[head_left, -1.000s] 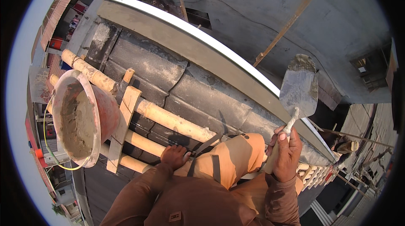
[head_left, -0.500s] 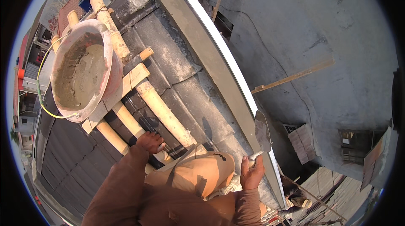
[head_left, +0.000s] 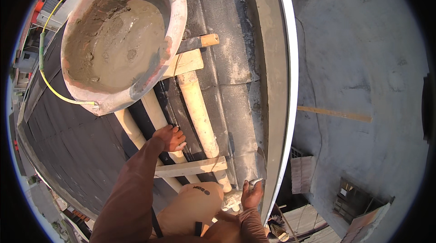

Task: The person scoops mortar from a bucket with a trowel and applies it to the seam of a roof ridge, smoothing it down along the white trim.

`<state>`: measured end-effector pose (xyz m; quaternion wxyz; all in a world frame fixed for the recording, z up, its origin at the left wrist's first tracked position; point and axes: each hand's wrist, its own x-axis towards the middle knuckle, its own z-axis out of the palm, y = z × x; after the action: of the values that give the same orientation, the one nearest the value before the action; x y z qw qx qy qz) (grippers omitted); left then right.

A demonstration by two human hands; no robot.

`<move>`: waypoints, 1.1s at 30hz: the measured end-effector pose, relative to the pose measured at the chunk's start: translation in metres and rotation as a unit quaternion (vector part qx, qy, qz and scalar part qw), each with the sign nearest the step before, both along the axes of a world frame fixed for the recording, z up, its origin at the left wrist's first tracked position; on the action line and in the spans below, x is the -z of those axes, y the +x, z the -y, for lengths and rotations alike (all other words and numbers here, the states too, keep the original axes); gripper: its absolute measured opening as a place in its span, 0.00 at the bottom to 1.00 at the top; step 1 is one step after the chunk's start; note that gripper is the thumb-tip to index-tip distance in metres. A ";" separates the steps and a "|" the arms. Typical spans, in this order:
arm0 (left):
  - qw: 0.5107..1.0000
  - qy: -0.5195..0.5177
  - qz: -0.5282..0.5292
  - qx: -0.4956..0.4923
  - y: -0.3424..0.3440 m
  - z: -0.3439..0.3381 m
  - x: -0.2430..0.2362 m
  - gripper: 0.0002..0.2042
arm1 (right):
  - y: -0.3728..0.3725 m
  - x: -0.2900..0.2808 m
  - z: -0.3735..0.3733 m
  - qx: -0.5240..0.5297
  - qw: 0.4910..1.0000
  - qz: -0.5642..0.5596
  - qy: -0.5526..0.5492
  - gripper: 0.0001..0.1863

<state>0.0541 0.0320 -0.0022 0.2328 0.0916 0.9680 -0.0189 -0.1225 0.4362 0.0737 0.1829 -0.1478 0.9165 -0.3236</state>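
My left hand [head_left: 170,138] is closed around a bamboo pole [head_left: 155,111] of the frame lying on the roof. At the lower right, my right hand [head_left: 252,196] grips a trowel [head_left: 261,161] by its pale handle. The dark blade appears nearly edge-on, beside the inner side of the grey mortared ledge [head_left: 272,61]. Up and to the left, a large bucket [head_left: 179,14] with a mortar-caked rim stands tilted on the bamboo frame. Wet grey-brown mortar [head_left: 131,45] partly fills it, and its yellow-green wire handle [head_left: 42,52] hangs to the left.
Dark roof tiles [head_left: 231,57] run between the poles and the ledge. Wooden crosspieces [head_left: 195,167] tie the poles together, one close to my knee. Past the ledge's white outer edge [head_left: 291,61] is a drop, with a grey wall [head_left: 359,61] and a wooden pole [head_left: 336,113] beyond.
My view has turned and the bucket appears larger and nearer. My right hand has brought the trowel inward from the ledge's outer edge. My left hand still holds the bamboo.
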 end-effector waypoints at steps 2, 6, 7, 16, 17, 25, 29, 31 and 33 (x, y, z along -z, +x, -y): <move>0.999 0.002 -0.039 0.006 -0.002 0.002 0.003 0.16 | 0.005 0.022 0.012 -0.019 1.000 0.019 -0.001 0.12; 0.991 0.034 -0.124 -0.045 -0.008 0.002 -0.011 0.16 | 0.006 0.050 0.070 -0.079 0.995 0.007 -0.064 0.21; 0.986 0.040 -0.153 -0.053 -0.010 0.002 -0.014 0.16 | 0.007 0.057 0.086 -0.082 0.994 -0.015 -0.071 0.20; 0.954 0.056 -0.286 -0.063 -0.005 0.002 -0.015 0.16 | 0.032 0.077 0.140 -0.068 0.988 -0.019 -0.135 0.19; 0.952 0.055 -0.293 -0.061 -0.003 0.002 -0.017 0.16 | 0.034 0.079 0.139 -0.055 0.989 0.000 -0.136 0.17; 0.939 0.066 -0.328 -0.085 0.004 0.000 -0.012 0.16 | 0.044 0.075 0.142 -0.037 0.985 -0.041 -0.161 0.09; 0.936 0.066 -0.335 -0.089 0.010 -0.002 -0.013 0.17 | 0.054 0.090 0.130 -0.013 0.982 -0.070 -0.177 0.10; 0.933 0.066 -0.344 -0.086 0.004 -0.003 -0.014 0.17 | 0.055 0.092 0.130 -0.009 0.976 -0.120 -0.180 0.10; 0.927 0.064 -0.360 -0.085 0.003 -0.004 -0.016 0.17 | 0.056 0.091 0.133 -0.006 0.974 -0.129 -0.188 0.11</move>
<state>0.0575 0.0358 0.0135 -0.1372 0.0109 0.9900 0.0314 -0.0665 0.3036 -0.0169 0.0338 -0.2255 0.8541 -0.4674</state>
